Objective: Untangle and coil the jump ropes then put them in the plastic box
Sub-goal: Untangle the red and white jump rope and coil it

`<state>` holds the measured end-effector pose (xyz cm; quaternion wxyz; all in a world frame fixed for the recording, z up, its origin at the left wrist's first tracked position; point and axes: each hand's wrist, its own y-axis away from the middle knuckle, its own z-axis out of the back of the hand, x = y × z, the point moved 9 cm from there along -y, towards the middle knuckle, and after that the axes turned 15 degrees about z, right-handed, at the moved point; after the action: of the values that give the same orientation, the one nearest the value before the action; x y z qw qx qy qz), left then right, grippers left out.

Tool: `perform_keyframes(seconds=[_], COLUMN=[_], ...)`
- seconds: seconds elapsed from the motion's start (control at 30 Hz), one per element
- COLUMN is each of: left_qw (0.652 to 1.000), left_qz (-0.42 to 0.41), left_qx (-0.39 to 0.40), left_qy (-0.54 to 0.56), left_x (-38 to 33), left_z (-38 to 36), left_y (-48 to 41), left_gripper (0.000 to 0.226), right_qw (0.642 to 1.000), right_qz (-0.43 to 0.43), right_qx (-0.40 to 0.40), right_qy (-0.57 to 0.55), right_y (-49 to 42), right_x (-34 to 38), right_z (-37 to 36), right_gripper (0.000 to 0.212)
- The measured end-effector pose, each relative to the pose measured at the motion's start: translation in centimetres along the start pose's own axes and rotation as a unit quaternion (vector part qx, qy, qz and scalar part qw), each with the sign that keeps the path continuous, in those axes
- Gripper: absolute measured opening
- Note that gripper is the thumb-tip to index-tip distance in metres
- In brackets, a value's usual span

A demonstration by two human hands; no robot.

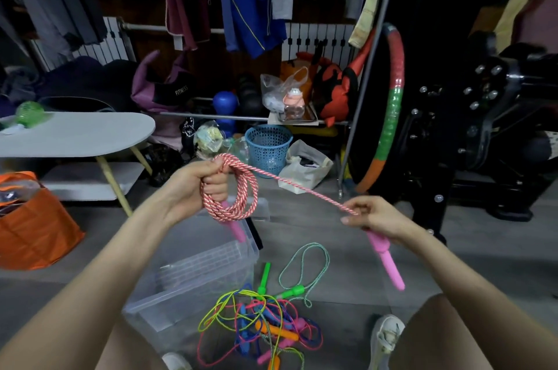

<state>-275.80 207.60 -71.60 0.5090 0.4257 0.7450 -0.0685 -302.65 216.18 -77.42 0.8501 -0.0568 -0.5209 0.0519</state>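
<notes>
The left hand [208, 185] grips a coil of the red-and-white jump rope [238, 197]. The right hand [374, 215] pinches its taut free run, with a pink handle [388, 261] sticking out below the palm. Beneath the coil, the clear plastic box [181, 288] sits on the floor, with the tangled ropes [259, 318] just beside it.

pink handle [235, 227]: top hidden in left hand [196, 185] | second pink handle [388, 261]: top hidden under right hand [377, 218]

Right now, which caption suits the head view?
Left hand holds red-and-white rope coils; right hand pinches the free end by its pink handle.
</notes>
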Motion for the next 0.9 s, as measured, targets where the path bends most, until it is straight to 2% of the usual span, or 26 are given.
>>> perform_keyframes(seconds=[0.13,0.27,0.33,0.4,0.47,0.5,0.57,0.63,0.7,0.73,0.8,0.9], left_qw=[1.0,0.998,0.998,0.999,0.999,0.999,0.999,0.995,0.989,0.986,0.981,0.975], left_qz=[0.007,0.013,0.015,0.018,0.023,0.026,0.044,0.075,0.099,0.108,0.12,0.127], left_qx=[0.003,0.001,-0.003,-0.017,-0.031,-0.027,0.007,0.068,0.11,0.127,0.153,0.18], left_qy=[0.03,0.058,0.058,0.028,-0.015,-0.027,-0.026,-0.011,-0.007,-0.011,-0.026,-0.035], left_x=[0.3,0.5,0.7,0.9,0.9,1.0,1.8,3.2,4.5,5.1,5.9,6.4], left_z=[1.1,2.4,2.6,2.7,2.5,2.1,1.1,-0.2,-1.1,-1.6,-2.3,-3.2], left_y=[-0.9,-1.6,-1.8,-1.7,-1.4,-1.3,-1.2,-1.3,-1.5,-1.6,-1.7,-1.7], left_gripper=[0.037,0.06,0.057,0.044,0.028,0.025,0.022,0.027,0.03,0.029,0.025,0.022], right_qw=[0.993,0.995,0.994,0.994,0.993,0.994,0.98,0.925,0.885,0.876,0.869,0.859], right_qz=[-0.022,-0.026,-0.02,-0.013,0.001,0.008,0.019,0.035,0.039,0.038,0.032,0.008], right_qx=[0.105,0.098,0.104,0.105,0.033,-0.032,-0.186,-0.291,-0.343,-0.355,-0.369,-0.381], right_qy=[0.052,0.002,-0.004,0.036,0.115,0.107,-0.065,-0.242,-0.313,-0.325,-0.329,-0.341], right_y=[1.9,3.3,3.9,4.0,3.2,2.7,1.9,0.8,-0.7,-1.5,-2.8,-4.0], right_x=[-2.2,-3.1,-3.6,-4.2,-4.2,-3.6,-2.2,-0.6,0.9,1.5,2.4,2.0], right_z=[-2.2,-2.2,-2.4,-2.6,-1.1,0.0,1.7,2.3,2.2,1.9,1.0,-0.6], right_gripper=[0.02,0.013,0.013,0.017,0.018,0.018,0.015,0.007,0.004,0.007,0.011,0.004])
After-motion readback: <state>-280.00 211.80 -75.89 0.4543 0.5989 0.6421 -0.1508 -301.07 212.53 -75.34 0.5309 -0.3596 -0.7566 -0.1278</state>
